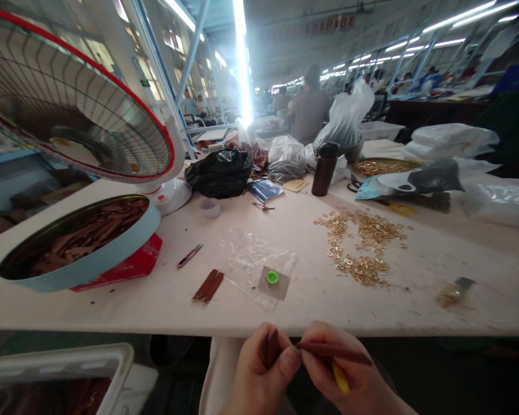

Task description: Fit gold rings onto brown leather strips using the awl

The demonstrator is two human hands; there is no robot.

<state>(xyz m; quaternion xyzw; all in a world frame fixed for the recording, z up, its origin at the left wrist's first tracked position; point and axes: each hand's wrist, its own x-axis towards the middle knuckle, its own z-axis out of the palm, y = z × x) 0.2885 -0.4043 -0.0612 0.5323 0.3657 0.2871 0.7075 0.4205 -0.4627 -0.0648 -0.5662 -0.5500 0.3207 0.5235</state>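
Just off the table's front edge, my left hand [259, 374] is closed on a folded brown leather strap [271, 347]. Close beside it, my right hand [358, 377] is closed with a yellow handle [340, 378] showing under its fingers; the tool's working end is hidden. Another brown strap piece [339, 353] lies across the right fingers, its inner end near the left thumb. Whether the two pieces join is unclear. On the table ahead lie finished-looking brown straps [208, 286] with small metal ends, and a green cap [272, 278] on a grey square plate [281, 288].
Gold metal rings [363, 245] are spread at right. A round tin [134, 242] of leather strips stands at left by a fan [168, 196]. Thread snips [189, 256], clear plastic film [251, 253], a dark bottle [324, 170] and bags lie beyond. A white crate [125, 369] sits below left.
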